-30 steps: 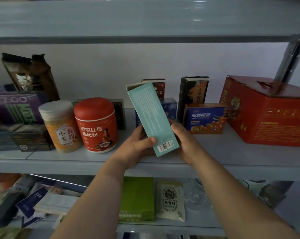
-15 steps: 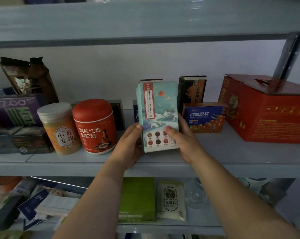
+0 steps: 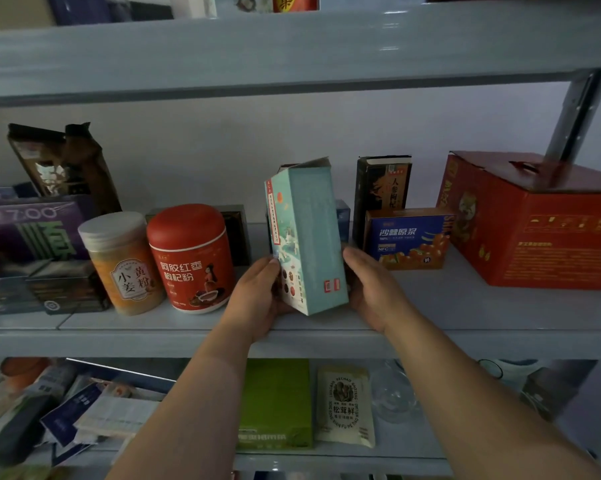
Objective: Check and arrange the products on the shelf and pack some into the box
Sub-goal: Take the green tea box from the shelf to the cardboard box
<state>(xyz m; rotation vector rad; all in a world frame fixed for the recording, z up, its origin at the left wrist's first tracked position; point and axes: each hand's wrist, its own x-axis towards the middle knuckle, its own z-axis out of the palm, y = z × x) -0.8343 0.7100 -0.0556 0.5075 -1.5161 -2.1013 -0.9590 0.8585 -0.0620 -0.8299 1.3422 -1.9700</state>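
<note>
Turned since half a second ago: teal carton (image 3: 309,237), now showing its plain matte side panel, illustrated front swung toward 9 o'clock. Gripped low between both hands at the shelf (image 3: 465,313) front, left hand (image 3: 257,299) wrapping the 8 o'clock corner, right hand (image 3: 375,289) curled behind the 3 o'clock edge. Tall flat-sided cardboard, top flap lifted; round glossy red jar (image 3: 191,258) at 9 o'clock.
</note>
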